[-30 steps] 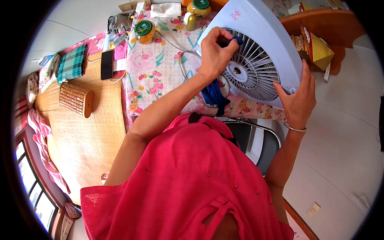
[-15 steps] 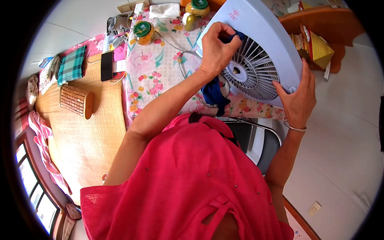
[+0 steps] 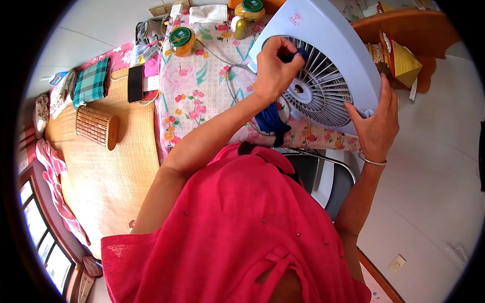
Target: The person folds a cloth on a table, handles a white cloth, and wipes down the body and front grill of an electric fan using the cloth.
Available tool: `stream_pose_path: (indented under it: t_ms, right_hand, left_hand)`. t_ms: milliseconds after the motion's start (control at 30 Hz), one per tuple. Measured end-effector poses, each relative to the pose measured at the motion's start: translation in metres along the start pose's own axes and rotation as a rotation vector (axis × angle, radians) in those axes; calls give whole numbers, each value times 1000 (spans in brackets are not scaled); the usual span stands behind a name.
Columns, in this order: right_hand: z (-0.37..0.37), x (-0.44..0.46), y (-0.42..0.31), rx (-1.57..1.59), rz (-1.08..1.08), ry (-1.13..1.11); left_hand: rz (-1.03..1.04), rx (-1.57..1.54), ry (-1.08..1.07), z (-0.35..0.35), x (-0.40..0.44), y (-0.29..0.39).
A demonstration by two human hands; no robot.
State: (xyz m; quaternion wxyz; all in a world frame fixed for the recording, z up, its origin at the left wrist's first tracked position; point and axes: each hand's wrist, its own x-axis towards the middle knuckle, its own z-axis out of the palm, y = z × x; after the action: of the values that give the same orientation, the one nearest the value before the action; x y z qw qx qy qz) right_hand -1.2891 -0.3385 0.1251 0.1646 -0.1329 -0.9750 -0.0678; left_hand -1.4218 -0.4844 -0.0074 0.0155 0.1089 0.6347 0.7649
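Note:
A pale blue box fan (image 3: 336,38) with a round slatted grille (image 3: 323,76) stands tilted at the edge of the flowered tablecloth. My left hand (image 3: 277,65) is closed in a pinch on a dark blue cloth (image 3: 301,53), held against the upper left slats; most of that cloth is hidden by my fingers. On the fan's lower right edge my right hand (image 3: 378,123) grips the housing, thumb on the front and fingers along the side. Another piece of dark blue cloth (image 3: 273,121) hangs below my left wrist; I cannot tell whether the two are joined.
Glass jars with green lids (image 3: 182,41) and a folded white cloth (image 3: 207,13) lie on the flowered tablecloth (image 3: 184,81). A black phone (image 3: 135,84) and a woven bamboo pillow (image 3: 96,126) rest at left. Below the fan is a dark chair (image 3: 339,189); a wooden shelf (image 3: 429,30) stands right.
My left hand has shifted slightly down along the grille with the blue cloth. My right hand and the fan have stayed in place.

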Motion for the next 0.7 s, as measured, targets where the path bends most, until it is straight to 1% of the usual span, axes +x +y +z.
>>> stream_pose_path:
  t_ms: [67,167,200,300,333,467,567,600,700]
  right_hand:
    - [-1,0,-1,14,-1,1]
    - [-1,0,-1,13,4,0]
    - [-1,0,-2,11,4,-2]
    - [-1,0,-1,28,-6,6]
    - [-1,0,-1,36,1,-2]
    - [-2,0,-1,40,8,-3]
    - [-1,0,-1,41,10,3]
    - [-2,0,-1,42,15,0]
    - [-2,0,2,79,-16,1]
  left_hand:
    - [-60,19,-26,-3,-15,-5]
    - [-40,-4,-9,-1,-17,-14]
    - [-47,-16,-8,0,-11,-4]
    - [67,-23,33,4,10,-2]
    - [74,-1,36,4,12,0]
    - [-36,-14,1,0,-9,-5]
    - [-32,-43,-39,-3,-18,-17]
    - [-97,-18,-57,-4,-15,-5]
    - [-26,-102,-41,-4,-4,-2]
